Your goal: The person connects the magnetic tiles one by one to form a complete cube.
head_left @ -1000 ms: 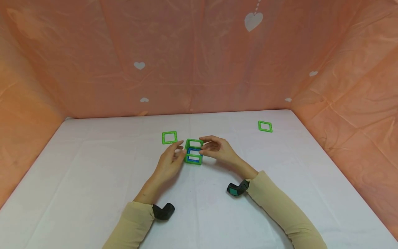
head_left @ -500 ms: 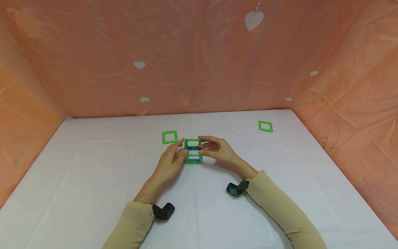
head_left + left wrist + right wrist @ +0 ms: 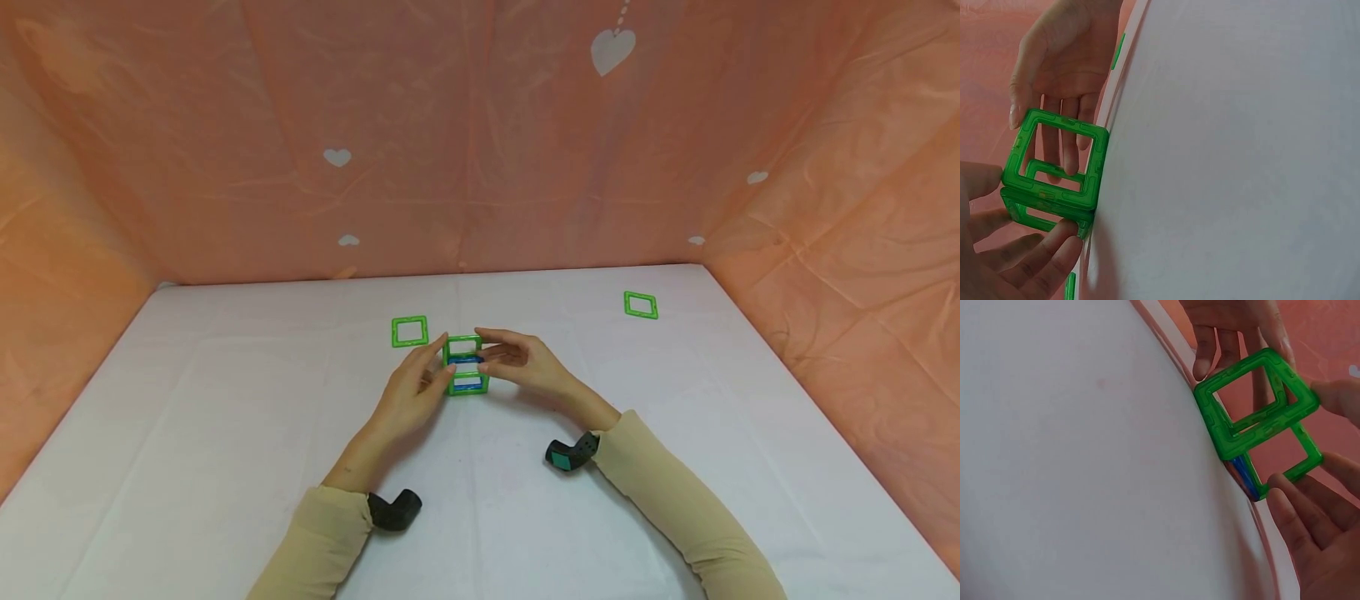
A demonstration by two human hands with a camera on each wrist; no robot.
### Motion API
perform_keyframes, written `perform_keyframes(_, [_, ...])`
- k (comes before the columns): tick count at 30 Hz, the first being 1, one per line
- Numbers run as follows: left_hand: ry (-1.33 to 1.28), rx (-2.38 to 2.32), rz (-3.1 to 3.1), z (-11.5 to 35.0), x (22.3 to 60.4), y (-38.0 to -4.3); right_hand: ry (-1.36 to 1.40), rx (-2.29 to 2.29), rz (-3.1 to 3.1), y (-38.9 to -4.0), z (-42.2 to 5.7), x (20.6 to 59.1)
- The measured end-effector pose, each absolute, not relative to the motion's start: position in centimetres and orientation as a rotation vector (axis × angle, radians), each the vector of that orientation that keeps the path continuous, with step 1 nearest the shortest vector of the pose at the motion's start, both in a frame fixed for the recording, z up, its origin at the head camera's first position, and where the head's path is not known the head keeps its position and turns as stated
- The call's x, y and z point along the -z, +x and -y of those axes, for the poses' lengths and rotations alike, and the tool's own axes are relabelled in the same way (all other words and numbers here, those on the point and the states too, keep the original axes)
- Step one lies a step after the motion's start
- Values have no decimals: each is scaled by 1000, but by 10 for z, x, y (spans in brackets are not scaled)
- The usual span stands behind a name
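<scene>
A small open box of green magnetic tiles [image 3: 468,392] stands on the white-covered table, with a blue tile [image 3: 467,360] low inside it. My left hand [image 3: 408,392] grips its left side, thumb near the front edge and fingertips reaching toward the back. From the right, my right hand [image 3: 532,362] holds the opposite side between thumb and fingers. In the left wrist view a square green frame [image 3: 1054,195] faces the camera, with the right hand's fingers seen through it. The right wrist view shows a blue edge [image 3: 1244,477] at the bottom of the box.
One loose green square tile [image 3: 394,332] lies flat just beyond my left fingertips. Another green tile [image 3: 642,316] lies toward the back right of the table. An orange cloth with white hearts [image 3: 612,52] hangs behind and at both sides.
The box's upper back part has shifted slightly left and its outline looks squarer. My right fingertips have moved a little left with it; the left hand has barely moved.
</scene>
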State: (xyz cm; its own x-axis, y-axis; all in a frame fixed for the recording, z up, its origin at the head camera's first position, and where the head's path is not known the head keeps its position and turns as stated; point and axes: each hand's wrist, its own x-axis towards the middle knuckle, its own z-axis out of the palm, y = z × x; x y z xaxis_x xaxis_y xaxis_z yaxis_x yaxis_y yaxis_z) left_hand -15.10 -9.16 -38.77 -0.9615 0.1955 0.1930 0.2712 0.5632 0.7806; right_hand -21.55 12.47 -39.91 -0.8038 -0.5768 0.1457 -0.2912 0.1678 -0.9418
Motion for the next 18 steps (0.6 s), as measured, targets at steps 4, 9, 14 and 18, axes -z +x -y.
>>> perform_keyframes(4, [-412,1364,2702,91,388,-151,-837,1665,-2232,-216,-125,400])
perform_keyframes(9, [-408,1369,2704,91,388,-150,-837,1647,-2263,-217,-125,400])
perform_keyframes(14, [-396,1378,2713,91,388,-150,-836,1630,-2268,-215,-125,394])
perform_keyframes(18, [-403,1383,2702,91,388,-151,-875,1611,-2302,-219,-130,397])
